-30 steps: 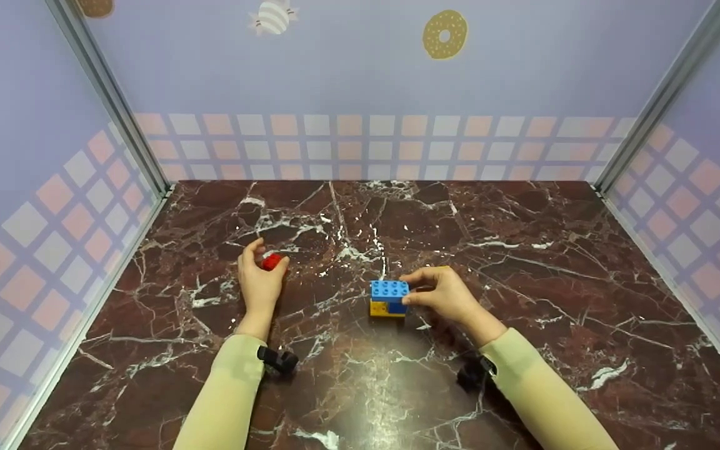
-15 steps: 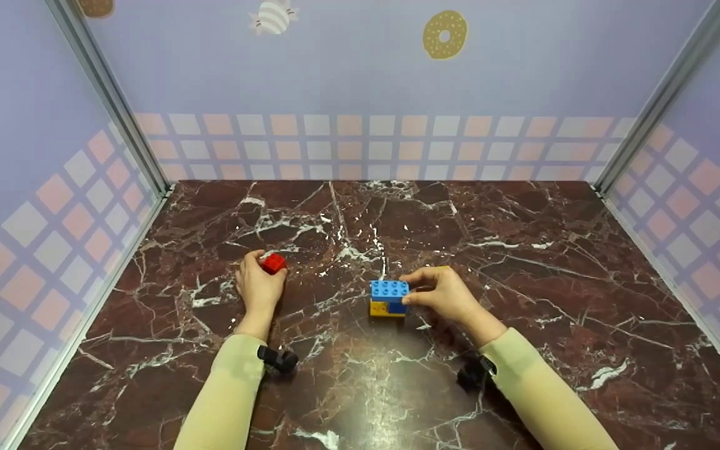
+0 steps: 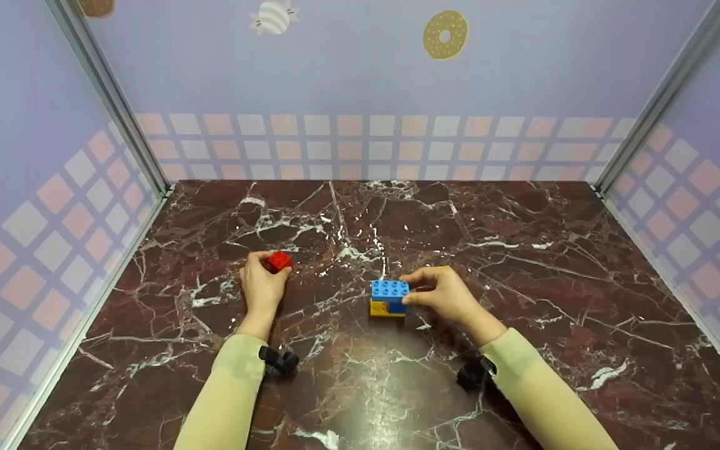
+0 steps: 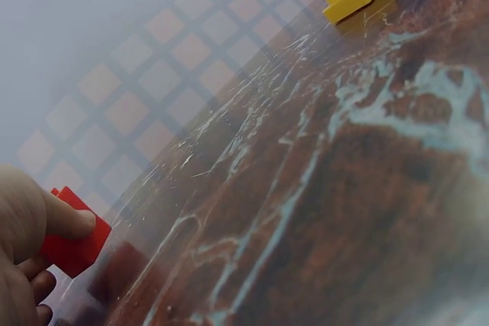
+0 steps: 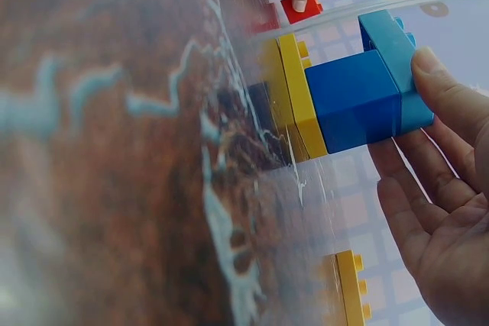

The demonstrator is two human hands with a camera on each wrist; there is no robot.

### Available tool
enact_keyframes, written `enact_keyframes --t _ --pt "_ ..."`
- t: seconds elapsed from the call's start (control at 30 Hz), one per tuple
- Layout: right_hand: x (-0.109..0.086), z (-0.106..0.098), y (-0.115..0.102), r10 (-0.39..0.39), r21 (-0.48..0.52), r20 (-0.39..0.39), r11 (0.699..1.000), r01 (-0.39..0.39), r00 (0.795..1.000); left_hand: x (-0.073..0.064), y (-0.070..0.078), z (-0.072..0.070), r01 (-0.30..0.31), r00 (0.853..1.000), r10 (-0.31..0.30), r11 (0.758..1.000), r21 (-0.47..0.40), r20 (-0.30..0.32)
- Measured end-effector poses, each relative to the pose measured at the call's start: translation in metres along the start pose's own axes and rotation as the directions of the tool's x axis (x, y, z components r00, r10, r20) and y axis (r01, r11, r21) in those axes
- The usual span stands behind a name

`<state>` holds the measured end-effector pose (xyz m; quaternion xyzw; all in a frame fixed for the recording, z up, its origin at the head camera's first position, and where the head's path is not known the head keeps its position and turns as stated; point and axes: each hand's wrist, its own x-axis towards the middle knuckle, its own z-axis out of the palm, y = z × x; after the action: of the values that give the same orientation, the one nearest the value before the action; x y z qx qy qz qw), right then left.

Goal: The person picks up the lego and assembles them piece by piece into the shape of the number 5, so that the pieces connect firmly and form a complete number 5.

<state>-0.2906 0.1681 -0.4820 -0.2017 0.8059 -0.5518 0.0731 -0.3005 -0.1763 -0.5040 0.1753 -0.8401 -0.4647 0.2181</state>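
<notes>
My left hand (image 3: 261, 289) pinches a red toy brick (image 3: 280, 261) between thumb and fingers, left of the middle of the table. In the left wrist view the thumb lies across the face of the red brick, close over the tabletop. At the centre stands a small stack: a yellow brick (image 5: 302, 108) at the bottom, a dark blue brick (image 5: 353, 101) on it and a light blue brick (image 3: 389, 289) on top, overhanging to the left. My right hand (image 3: 450, 297) holds the right end of the light blue brick with thumb and fingertips.
Another yellow brick (image 5: 350, 288) lies on the marbled table (image 3: 497, 400), mostly hidden behind the right hand in the head view. Patterned walls (image 3: 360, 75) enclose the table at the back and both sides.
My left fingers have closed in on the red brick, which has turned and shifted slightly right with the hand. The right hand and the stack have stayed still.
</notes>
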Motion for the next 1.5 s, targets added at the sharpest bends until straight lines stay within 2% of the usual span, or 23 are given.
enact_keyframes --t 0.17,0.3,0.47,0.6,0.73,0.87,1.0,1.2,1.5 --pt "-0.001 0.000 0.000 0.010 0.011 -0.004 1.000 -0.010 1.000 -0.001 0.002 0.003 -0.045 0.999 0.045 0.997 -0.058 -0.010" --pt "-0.001 0.000 0.001 0.013 0.010 -0.005 1.000 -0.013 1.000 -0.003 0.006 0.005 -0.111 0.994 0.111 0.988 -0.103 -0.006" --pt "0.000 0.001 0.001 0.022 0.009 -0.012 1.000 -0.021 1.000 -0.007 0.013 0.009 -0.164 0.985 0.170 0.975 -0.150 0.027" --pt "0.000 0.001 0.001 0.024 0.011 -0.012 1.000 -0.024 1.000 -0.012 0.021 0.010 -0.189 0.977 0.206 0.958 -0.214 0.058" --pt "0.000 0.000 0.001 0.016 0.013 -0.004 1.000 -0.016 1.000 -0.019 0.031 0.013 -0.192 0.967 0.235 0.926 -0.325 0.098" --pt "0.000 0.000 0.001 0.010 0.020 0.001 1.000 -0.010 1.000 -0.027 0.042 0.017 -0.178 0.948 0.274 0.878 -0.444 0.162" --pt "0.000 0.000 0.001 0.006 0.015 -0.002 1.000 -0.006 1.000 -0.037 0.053 0.019 -0.191 0.922 0.328 0.847 -0.495 0.207" --pt "0.000 0.000 0.001 -0.003 0.009 -0.005 1.000 0.003 1.000 -0.048 0.062 0.023 -0.224 0.890 0.393 0.818 -0.530 0.231" --pt "0.000 0.000 0.003 0.000 -0.012 -0.010 1.000 0.000 1.000 -0.060 0.070 0.027 -0.203 0.868 0.412 0.804 -0.559 0.278"
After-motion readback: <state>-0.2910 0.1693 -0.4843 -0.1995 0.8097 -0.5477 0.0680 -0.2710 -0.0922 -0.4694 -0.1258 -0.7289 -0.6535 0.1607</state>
